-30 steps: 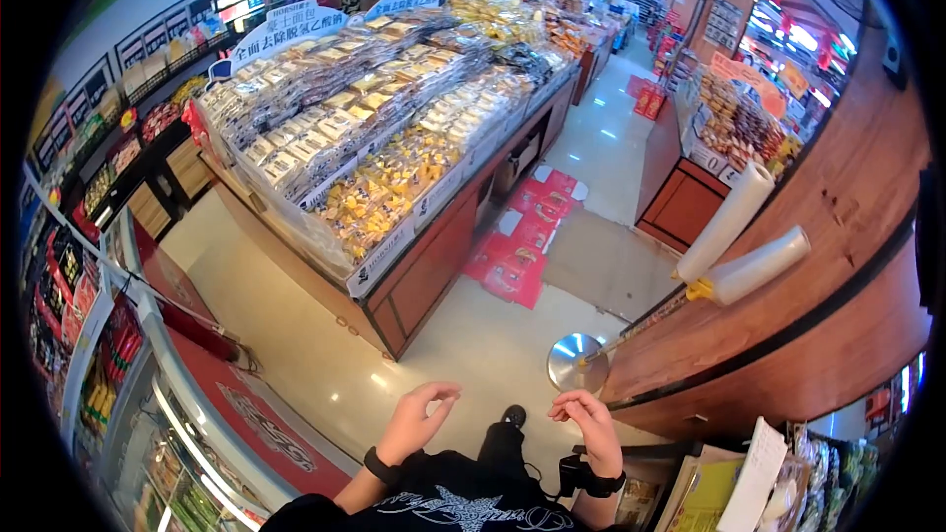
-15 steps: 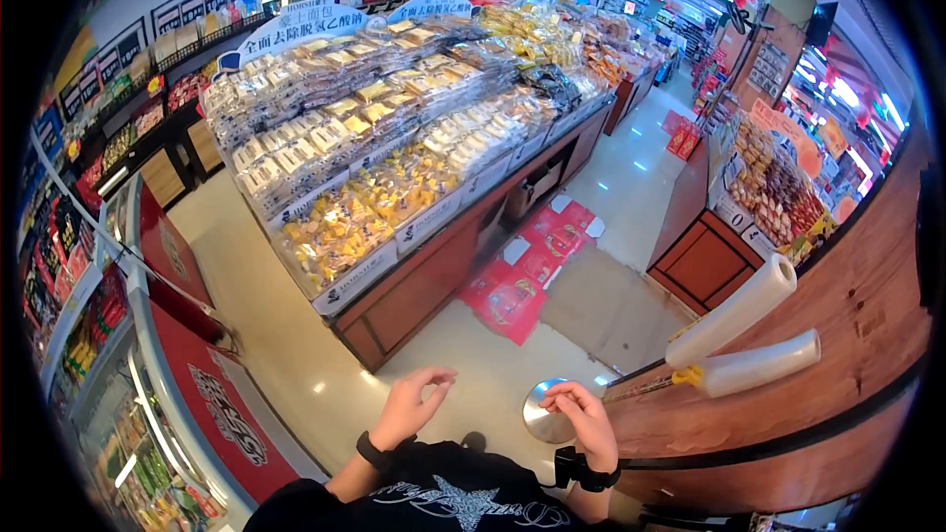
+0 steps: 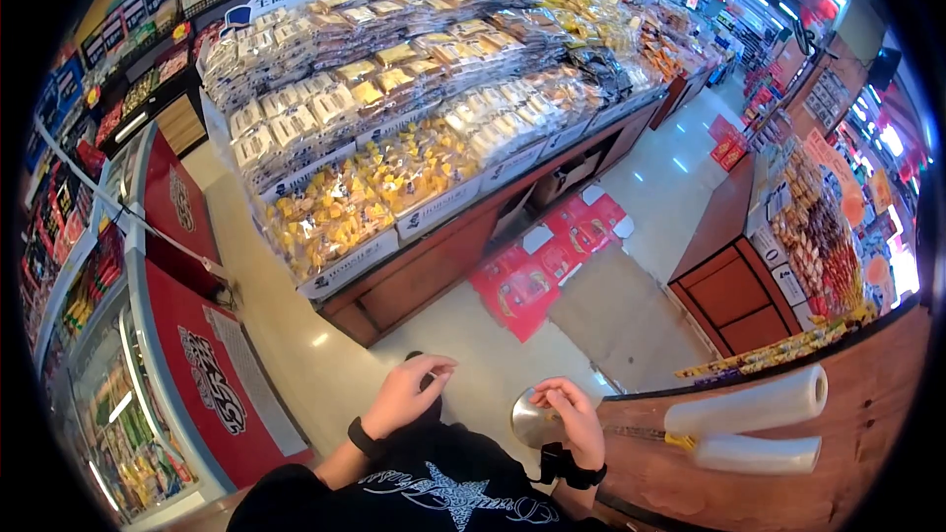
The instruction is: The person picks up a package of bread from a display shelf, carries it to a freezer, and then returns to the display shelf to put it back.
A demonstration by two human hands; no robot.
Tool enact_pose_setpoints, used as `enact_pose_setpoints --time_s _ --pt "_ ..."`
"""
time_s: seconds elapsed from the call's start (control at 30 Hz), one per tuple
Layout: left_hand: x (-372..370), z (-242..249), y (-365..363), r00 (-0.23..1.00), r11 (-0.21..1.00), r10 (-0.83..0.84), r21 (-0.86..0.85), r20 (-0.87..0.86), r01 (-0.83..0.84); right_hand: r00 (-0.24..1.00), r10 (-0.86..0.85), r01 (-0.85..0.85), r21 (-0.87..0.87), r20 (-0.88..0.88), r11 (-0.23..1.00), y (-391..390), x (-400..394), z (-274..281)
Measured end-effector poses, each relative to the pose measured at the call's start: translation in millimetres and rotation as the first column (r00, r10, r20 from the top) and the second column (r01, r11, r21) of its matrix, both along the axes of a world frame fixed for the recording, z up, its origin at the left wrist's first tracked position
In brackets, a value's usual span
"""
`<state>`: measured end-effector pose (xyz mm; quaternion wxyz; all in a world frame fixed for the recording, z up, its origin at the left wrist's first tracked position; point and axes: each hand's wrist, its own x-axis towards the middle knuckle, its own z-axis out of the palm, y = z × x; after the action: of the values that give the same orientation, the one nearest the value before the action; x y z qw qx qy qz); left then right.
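Note:
My left hand (image 3: 408, 395) is raised in front of my body, open, its fingers loosely bent and the thumb apart. Across from it my right hand (image 3: 575, 421) is open too, fingers gently curled, with nothing held. Both hands hover in the air and touch no goods. Behind the right hand's fingers shows a round shiny metal disc (image 3: 524, 422) low by the floor. Two rolls of clear plastic bags (image 3: 754, 402) on the wooden counter (image 3: 709, 493) lie to the right of that hand.
Ahead stands a large display (image 3: 345, 310) piled with packaged bread (image 3: 325, 222). Flattened red cardboard (image 3: 517, 286) and a brown mat (image 3: 616, 305) cover part of the floor. A glass-topped freezer (image 3: 138, 404) is at left, and a wooden stand (image 3: 734, 296) with packaged snacks at right.
The view has shifted as I move nearer the bread display; the wooden counter and bag rolls sit lower in view. A dark shoe shows beside my left hand. Both hands keep nearly the same pose.

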<state>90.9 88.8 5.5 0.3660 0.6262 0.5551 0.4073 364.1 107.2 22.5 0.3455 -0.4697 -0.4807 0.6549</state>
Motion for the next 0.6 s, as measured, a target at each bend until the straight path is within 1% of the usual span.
enact_pose_setpoints --time_s 0.03,0.07,0.13,0.17,0.23,0.3,0.33,0.4,0.5,0.6 --pt "-3 -2 12 1.000 0.998 -0.011 0.062 -0.011 0.011 1.000 0.004 -0.004 0.007 0.000 1.000 12 -2 -1" --pt "-7 -1 25 1.000 0.997 -0.005 0.073 -0.011 0.006 1.000 0.004 -0.004 0.019 -0.011 1.000 25 -6 -2" --pt "-16 5 48 1.000 1.000 -0.002 0.027 0.014 0.001 1.000 0.014 -0.013 0.035 -0.022 0.999 53 -17 -1" --pt "-23 8 59 1.000 0.999 0.007 0.032 0.016 -0.008 0.999 0.035 -0.035 0.054 0.011 0.998 66 -25 2" --pt "-36 12 84 0.998 0.997 0.008 0.077 -0.062 -0.003 0.996 0.066 -0.071 0.080 0.058 0.994 92 -36 7" --pt "-48 15 109 0.999 0.994 0.031 0.102 -0.042 -0.027 0.989 0.147 -0.149 0.110 0.023 0.983 118 -47 10" --pt "-56 16 120 0.998 0.992 0.043 0.118 -0.037 -0.039 0.988 0.155 -0.157 0.119 0.024 0.980 130 -53 15" --pt "-72 20 143 0.998 0.987 0.049 0.152 -0.046 -0.042 0.983 0.144 -0.162 0.159 0.114 0.974 154 -69 25" --pt "-92 19 171 0.999 0.987 0.031 0.157 -0.025 -0.027 0.987 0.127 -0.144 0.194 0.095 0.970 188 -90 14" --pt "-110 26 186 0.996 0.989 0.063 0.137 -0.064 -0.054 0.973 0.208 -0.223 0.170 0.102 0.960 212 -114 6"
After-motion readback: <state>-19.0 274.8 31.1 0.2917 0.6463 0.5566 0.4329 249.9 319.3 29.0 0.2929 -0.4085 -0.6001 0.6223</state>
